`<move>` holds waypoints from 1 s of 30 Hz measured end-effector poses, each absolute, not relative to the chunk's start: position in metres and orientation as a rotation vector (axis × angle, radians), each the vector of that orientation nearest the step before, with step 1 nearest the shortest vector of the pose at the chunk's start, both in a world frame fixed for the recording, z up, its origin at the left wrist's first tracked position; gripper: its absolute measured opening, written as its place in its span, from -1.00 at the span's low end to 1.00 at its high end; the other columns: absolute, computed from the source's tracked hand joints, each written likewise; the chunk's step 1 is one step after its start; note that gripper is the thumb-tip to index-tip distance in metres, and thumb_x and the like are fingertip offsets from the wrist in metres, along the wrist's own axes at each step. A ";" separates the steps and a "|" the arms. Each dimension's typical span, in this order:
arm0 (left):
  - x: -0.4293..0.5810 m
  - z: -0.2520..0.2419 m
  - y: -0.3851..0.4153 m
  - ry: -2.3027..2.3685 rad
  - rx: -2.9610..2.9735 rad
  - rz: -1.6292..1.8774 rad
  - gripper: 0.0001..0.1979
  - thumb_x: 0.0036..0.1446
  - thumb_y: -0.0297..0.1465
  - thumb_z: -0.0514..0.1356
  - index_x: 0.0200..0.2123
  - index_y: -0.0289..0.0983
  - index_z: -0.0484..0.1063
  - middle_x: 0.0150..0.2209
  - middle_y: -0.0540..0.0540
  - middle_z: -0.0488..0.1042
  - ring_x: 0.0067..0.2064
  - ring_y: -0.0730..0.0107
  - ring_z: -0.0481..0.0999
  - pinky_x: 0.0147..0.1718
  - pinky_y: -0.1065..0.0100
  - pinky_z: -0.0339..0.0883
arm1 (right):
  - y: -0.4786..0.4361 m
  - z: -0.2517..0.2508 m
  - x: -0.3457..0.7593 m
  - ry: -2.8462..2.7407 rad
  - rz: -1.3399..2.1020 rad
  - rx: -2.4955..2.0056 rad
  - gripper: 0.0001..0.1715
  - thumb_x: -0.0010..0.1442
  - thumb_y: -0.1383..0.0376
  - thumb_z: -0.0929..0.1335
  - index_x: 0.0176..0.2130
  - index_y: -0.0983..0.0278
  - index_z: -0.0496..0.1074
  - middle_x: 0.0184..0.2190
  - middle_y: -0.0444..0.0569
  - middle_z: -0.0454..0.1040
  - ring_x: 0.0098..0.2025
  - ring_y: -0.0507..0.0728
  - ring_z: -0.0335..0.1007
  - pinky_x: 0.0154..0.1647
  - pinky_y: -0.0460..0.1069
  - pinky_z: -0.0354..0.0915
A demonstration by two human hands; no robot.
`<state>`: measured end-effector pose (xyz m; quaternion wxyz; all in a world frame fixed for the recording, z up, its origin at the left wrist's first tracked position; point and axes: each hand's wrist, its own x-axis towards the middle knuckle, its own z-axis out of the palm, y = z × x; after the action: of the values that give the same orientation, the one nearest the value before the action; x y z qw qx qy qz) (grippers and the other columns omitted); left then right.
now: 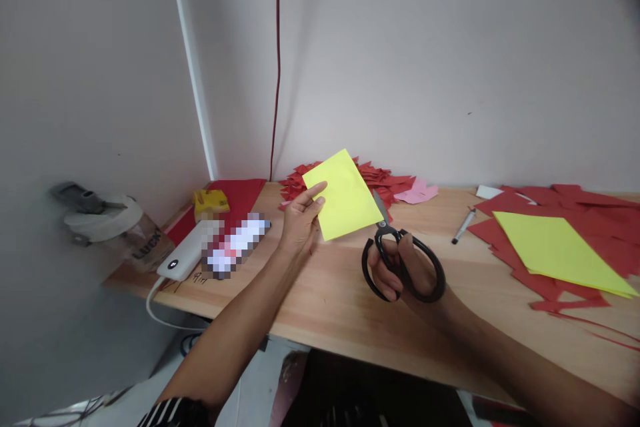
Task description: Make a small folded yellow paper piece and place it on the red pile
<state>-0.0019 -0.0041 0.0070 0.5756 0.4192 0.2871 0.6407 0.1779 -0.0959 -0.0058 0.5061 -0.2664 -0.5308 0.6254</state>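
Observation:
Near the middle of the view, my left hand [303, 217] pinches the left edge of a yellow sheet of paper [345, 197], held tilted above the table. My right hand [407, 263] has its fingers through the black handles of a pair of scissors [384, 223]. The scissors' blades meet the paper's lower right corner, and part of them is hidden there. Behind the yellow sheet lies a heap of red paper scraps [385, 181], with a pink paper scrap [417, 191] beside it.
More yellow paper [555, 250] rests on red paper pieces [595, 213] at the right, near a marker [464, 225]. On the left are a phone [237, 247], a white power bank [187, 257] with a cable, a yellow packet [211, 201] and a clear bottle [143, 240]. The wooden table [340, 300] meets the wall.

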 end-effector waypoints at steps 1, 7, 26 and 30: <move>-0.002 0.007 -0.004 0.675 0.981 1.501 -0.56 -0.11 -0.36 0.43 -0.09 -0.25 0.56 -0.14 -0.17 0.58 -0.09 0.24 0.56 -0.07 0.24 0.42 | -0.096 -0.005 0.178 -1.280 1.503 -0.648 -0.28 0.25 -0.23 0.09 -0.36 0.30 0.38 -0.75 -0.23 0.13 -0.73 -0.03 0.08 -0.66 -0.08 0.02; -0.002 0.010 -0.006 0.679 0.981 1.511 -0.57 -0.13 -0.36 0.44 -0.11 -0.26 0.57 -0.12 -0.18 0.58 -0.06 0.22 0.55 0.00 0.20 0.39 | -0.095 -0.002 0.179 -1.273 1.520 -0.668 -0.28 0.21 -0.25 0.15 -0.41 0.30 0.39 -0.78 -0.25 0.10 -0.77 -0.05 0.02 -0.71 -0.09 0.03; -0.006 0.004 -0.001 0.732 1.095 1.438 -0.58 -0.06 -0.36 0.39 -0.06 -0.24 0.56 -0.30 -0.12 0.58 -0.24 0.33 0.55 -0.25 0.35 0.44 | -0.090 -0.003 0.177 -1.294 1.662 -0.511 -0.24 0.11 -0.33 0.18 -0.35 0.30 0.41 -0.71 -0.18 0.23 -0.65 0.04 0.24 -0.57 -0.04 0.17; -0.006 0.006 -0.002 0.758 1.080 1.458 -0.55 -0.10 -0.36 0.41 -0.06 -0.26 0.55 -0.26 -0.12 0.59 -0.24 0.35 0.55 -0.27 0.39 0.43 | -0.090 -0.005 0.179 -1.268 1.672 -0.491 -0.25 0.18 -0.28 0.16 -0.31 0.32 0.43 -0.69 -0.17 0.25 -0.63 0.04 0.25 -0.56 -0.04 0.15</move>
<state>-0.0059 -0.0021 0.0058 0.5545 0.4572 0.3208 0.6169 0.1786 -0.0902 -0.0052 0.4733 -0.2007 -0.5184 0.6833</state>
